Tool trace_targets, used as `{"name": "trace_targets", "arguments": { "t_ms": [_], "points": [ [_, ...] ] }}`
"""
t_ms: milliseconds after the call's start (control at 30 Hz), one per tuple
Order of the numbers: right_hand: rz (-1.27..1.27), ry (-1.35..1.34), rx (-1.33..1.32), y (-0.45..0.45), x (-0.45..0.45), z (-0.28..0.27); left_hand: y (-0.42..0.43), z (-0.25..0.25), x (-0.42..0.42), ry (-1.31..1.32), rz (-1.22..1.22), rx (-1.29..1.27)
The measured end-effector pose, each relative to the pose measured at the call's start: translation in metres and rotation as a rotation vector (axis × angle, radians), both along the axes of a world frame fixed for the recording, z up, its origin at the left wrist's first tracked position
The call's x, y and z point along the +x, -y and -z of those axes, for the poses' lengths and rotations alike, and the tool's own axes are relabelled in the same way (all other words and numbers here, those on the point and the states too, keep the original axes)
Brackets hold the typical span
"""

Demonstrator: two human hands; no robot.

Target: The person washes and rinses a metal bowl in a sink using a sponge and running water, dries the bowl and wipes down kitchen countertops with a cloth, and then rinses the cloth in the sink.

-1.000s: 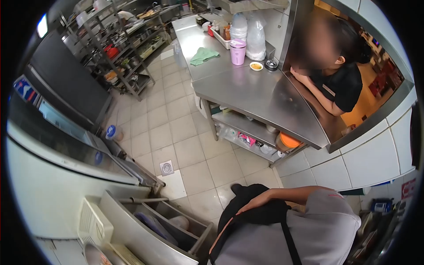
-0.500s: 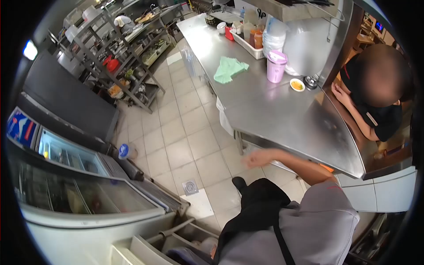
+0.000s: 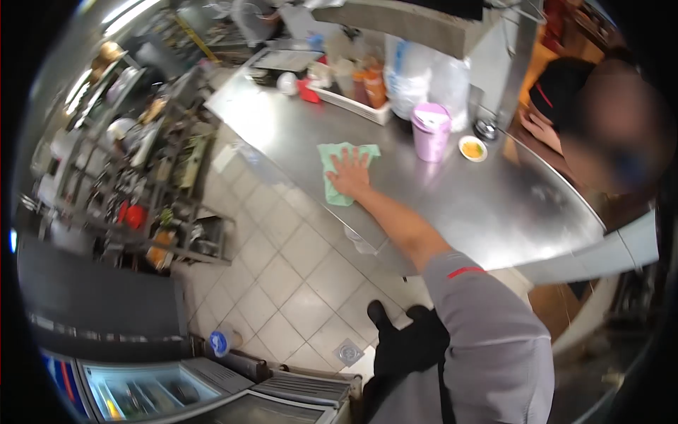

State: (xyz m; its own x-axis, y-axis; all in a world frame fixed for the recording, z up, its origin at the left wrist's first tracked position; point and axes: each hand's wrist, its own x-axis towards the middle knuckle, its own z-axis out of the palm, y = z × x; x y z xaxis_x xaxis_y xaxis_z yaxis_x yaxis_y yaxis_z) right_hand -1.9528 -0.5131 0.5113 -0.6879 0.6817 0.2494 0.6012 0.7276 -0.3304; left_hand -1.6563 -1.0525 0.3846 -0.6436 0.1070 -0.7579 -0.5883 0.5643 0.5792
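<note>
My right hand (image 3: 349, 174) lies flat, with fingers spread, on a light green cloth (image 3: 339, 195). The cloth rests on the steel counter (image 3: 487, 212) near its left edge, partly covered by the palm. To the right of the cloth stands a lidded pink cup (image 3: 432, 134). Beside the cup is a small white bowl (image 3: 472, 148) with yellow-orange food in it. My left hand is out of view.
A white basket (image 3: 353, 104) of bottles, clear plastic bags (image 3: 449, 88) and a call bell (image 3: 485, 128) line the counter's back. Another person's hand (image 3: 541, 131) is at the right. Crowded shelves (image 3: 127, 184) stand left; a glass-topped freezer (image 3: 152, 389) is below.
My right hand has moved from beside the counter's front edge up onto the green cloth, with the arm now stretched out. The camera view has turned, and the cloth's outline has changed.
</note>
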Motion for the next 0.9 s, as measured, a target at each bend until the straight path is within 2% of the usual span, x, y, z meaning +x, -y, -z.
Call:
{"name": "trace_targets", "arguments": {
  "t_ms": [67, 133, 167, 233, 267, 300, 333, 367, 400, 433, 467, 500, 533, 567, 667, 767, 833, 900],
  "points": [
    [-0.133, 0.066, -0.015, 0.015, 0.056, -0.009, 0.012, 0.021, -0.041, 0.021, 0.143, -0.034],
    [-0.125, 0.129, -0.09, 0.032, 0.135, -0.02, 0.03, 0.044, -0.087, -0.023, 0.298, -0.06],
    [-0.03, 0.236, -0.068, 0.034, 0.179, -0.029, 0.04, 0.056, -0.117, -0.08, 0.383, -0.068],
    [0.334, 0.367, 0.126, 0.011, 0.279, -0.001, 0.068, 0.077, -0.182, -0.291, 0.563, -0.077],
    [0.51, 0.312, 0.123, 0.0, 0.335, 0.004, 0.08, 0.087, -0.21, -0.42, 0.631, -0.097],
    [0.568, 0.3, 0.215, -0.024, 0.399, 0.034, 0.075, 0.07, -0.233, -0.312, 0.529, -0.097],
    [0.725, 0.443, 0.221, -0.051, 0.464, 0.07, 0.057, 0.034, -0.256, -0.212, 0.42, -0.101],
    [0.61, 0.783, 0.196, -0.046, 0.487, 0.044, 0.057, 0.038, -0.273, -0.192, 0.371, -0.065],
    [0.797, 0.533, -0.122, -0.049, 0.499, 0.037, 0.055, 0.039, -0.291, -0.173, 0.321, -0.029],
    [0.835, 0.67, -0.096, -0.055, 0.514, 0.062, 0.051, 0.039, -0.306, -0.203, 0.337, -0.038],
    [0.868, 0.836, -0.093, -0.019, 0.456, 0.015, 0.048, 0.038, -0.317, -0.227, 0.353, -0.049],
    [0.759, 1.002, -0.117, -0.017, 0.443, 0.024, 0.044, 0.036, -0.324, -0.251, 0.335, -0.046],
    [0.967, 0.572, -0.192, 0.026, 0.38, -0.012, 0.039, 0.034, -0.328, -0.264, 0.331, -0.039],
    [0.808, 0.599, -0.164, 0.046, 0.348, -0.015, 0.034, 0.031, -0.326, -0.268, 0.342, -0.034],
    [0.453, 0.606, -0.165, 0.094, 0.231, -0.038, 0.005, 0.012, -0.345, -0.041, 0.595, -0.044],
    [0.334, 0.495, -0.098, 0.104, 0.122, -0.044, -0.028, 0.017, -0.39, -0.005, 0.803, 0.036],
    [0.345, 0.464, -0.02, 0.091, 0.049, -0.038, -0.06, 0.026, -0.43, -0.207, 0.838, -0.03],
    [0.351, 0.455, 0.018, 0.069, -0.02, -0.036, -0.092, 0.031, -0.471, -0.358, 0.729, 0.039]
  ]
}}
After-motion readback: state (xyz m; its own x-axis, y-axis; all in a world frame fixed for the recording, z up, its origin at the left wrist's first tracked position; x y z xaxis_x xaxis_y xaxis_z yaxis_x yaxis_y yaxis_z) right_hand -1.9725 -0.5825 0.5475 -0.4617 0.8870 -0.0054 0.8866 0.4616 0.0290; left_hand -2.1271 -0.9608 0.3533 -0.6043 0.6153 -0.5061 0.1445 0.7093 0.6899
